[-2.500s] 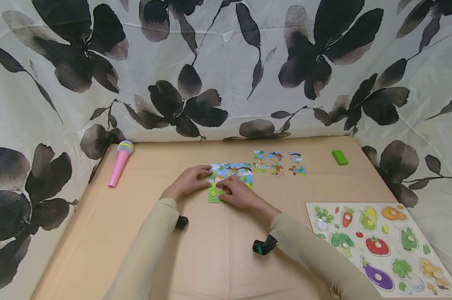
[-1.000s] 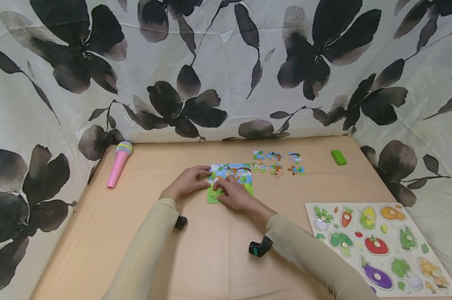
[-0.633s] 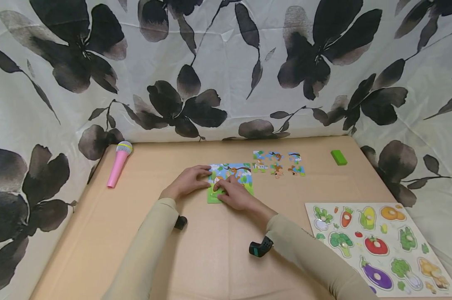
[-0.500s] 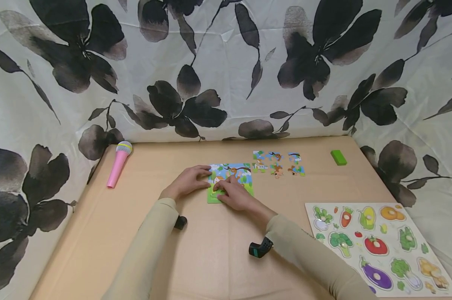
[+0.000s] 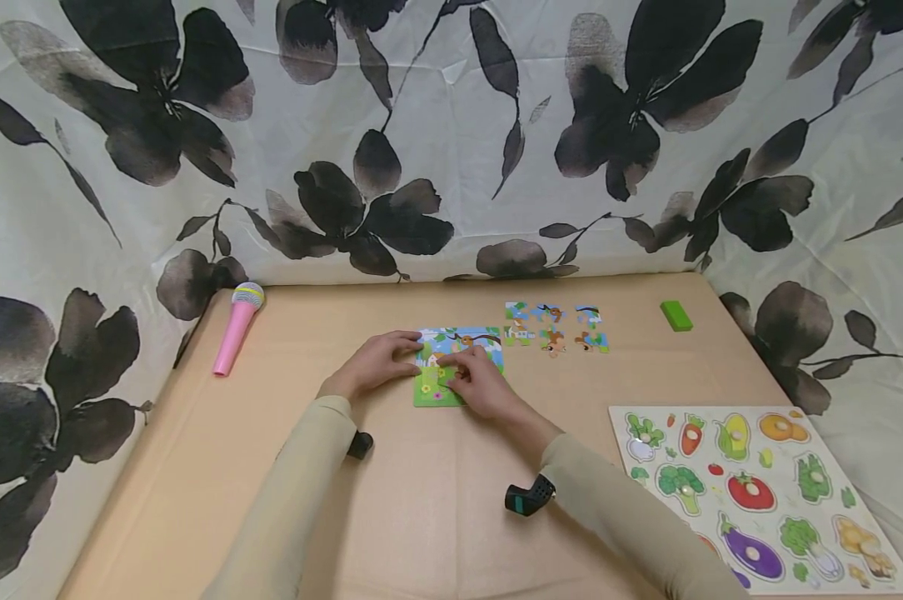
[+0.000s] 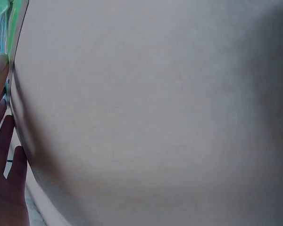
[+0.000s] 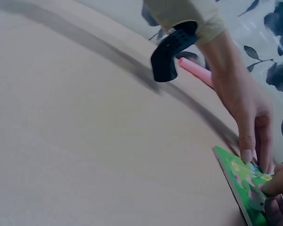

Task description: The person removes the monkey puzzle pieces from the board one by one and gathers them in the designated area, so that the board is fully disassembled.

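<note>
A small jigsaw puzzle [image 5: 431,392] with a green meadow, sky and branch picture lies mid-table. My left hand [image 5: 376,362] rests at its left edge, fingers and thumb touching the side; the left wrist view shows those fingers fairly straight against the puzzle's edge [image 6: 14,35]. Over the puzzle's middle, my right hand [image 5: 485,385] pinches a puzzle piece [image 7: 257,200], which stands tilted off the surface in the right wrist view. The right hand covers the picture's lower right part. Several loose puzzle pieces [image 5: 520,335] lie in two rows to the right.
A pink toy microphone [image 5: 237,329] lies at the back left. At the back right sits a green block [image 5: 676,316]. A large white vegetable board [image 5: 710,492] fills the right front, partly under the right sleeve. A floral cloth [image 5: 451,142] hangs behind the table.
My right hand has shifted slightly right over the puzzle, uncovering flowers at its lower left. My left hand, the loose pieces and the other things have stayed in place.
</note>
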Motion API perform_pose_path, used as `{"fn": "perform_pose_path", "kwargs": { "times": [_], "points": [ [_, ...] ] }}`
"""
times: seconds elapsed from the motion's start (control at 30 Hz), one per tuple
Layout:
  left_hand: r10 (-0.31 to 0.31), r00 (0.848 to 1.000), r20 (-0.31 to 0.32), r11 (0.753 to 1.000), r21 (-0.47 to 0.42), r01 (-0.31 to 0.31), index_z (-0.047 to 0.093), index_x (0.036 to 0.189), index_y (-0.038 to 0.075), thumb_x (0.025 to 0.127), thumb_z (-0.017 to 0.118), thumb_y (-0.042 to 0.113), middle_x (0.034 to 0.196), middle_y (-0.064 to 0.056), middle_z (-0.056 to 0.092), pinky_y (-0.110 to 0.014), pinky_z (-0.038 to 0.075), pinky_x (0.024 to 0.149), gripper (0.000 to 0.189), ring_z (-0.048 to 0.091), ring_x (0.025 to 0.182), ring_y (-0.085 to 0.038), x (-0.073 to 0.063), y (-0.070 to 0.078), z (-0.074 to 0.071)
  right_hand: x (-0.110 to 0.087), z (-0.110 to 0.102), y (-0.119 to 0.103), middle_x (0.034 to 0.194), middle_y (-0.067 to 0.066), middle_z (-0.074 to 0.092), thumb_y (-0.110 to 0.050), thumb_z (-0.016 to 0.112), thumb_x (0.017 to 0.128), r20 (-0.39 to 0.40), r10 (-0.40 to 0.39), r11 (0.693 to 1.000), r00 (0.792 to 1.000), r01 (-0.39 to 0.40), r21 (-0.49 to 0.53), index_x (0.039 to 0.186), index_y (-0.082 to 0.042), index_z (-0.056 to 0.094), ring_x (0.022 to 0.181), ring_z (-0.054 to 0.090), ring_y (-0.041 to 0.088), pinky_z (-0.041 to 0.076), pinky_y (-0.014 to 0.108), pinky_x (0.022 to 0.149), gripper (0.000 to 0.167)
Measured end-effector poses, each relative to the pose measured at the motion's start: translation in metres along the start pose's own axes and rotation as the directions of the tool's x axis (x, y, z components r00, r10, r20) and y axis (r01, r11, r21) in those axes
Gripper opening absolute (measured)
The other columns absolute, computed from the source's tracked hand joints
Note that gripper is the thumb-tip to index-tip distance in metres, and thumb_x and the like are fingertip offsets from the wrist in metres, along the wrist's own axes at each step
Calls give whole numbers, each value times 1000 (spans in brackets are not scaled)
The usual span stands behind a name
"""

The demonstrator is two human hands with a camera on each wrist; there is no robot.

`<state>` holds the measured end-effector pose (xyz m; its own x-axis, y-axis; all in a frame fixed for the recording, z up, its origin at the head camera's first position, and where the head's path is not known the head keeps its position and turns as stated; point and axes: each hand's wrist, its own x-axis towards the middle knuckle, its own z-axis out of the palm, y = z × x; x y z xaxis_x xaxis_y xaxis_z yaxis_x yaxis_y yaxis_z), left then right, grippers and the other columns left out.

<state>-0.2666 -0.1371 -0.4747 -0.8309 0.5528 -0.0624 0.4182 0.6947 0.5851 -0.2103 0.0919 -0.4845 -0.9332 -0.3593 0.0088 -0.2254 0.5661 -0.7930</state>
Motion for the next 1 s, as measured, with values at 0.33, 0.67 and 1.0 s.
{"fn": "perform_pose_path", "kwargs": {
  "times": [0.33,0.67,1.0],
  "points": [
    [-15,1000,13,1000,-6,15,63,131,6,89,74,29,148,-5,47,-43,28,116,49,38,140,-26,0,2,-1,-3,-16,3,106,5,62,-4,54,98,-65,121,980,991,-108,168,123,-13,69,92,55,19,45,31,78,30],
    [-24,1000,3,1000,-12,24,63,131,7,88,74,29,148,-4,47,-44,28,116,50,37,140,-26,-1,1,-2,-12,-37,9,103,9,64,-7,59,95,-69,163,944,984,-135,301,121,-9,68,84,57,21,46,27,66,27],
    [-20,1000,10,1000,-12,20,63,131,6,88,75,28,148,-5,47,-44,28,116,50,38,140,-26,-1,2,-3,-29,-54,39,115,6,64,-9,64,94,-101,243,957,965,-221,190,116,-13,72,95,56,21,47,33,83,24]
  ]
}}
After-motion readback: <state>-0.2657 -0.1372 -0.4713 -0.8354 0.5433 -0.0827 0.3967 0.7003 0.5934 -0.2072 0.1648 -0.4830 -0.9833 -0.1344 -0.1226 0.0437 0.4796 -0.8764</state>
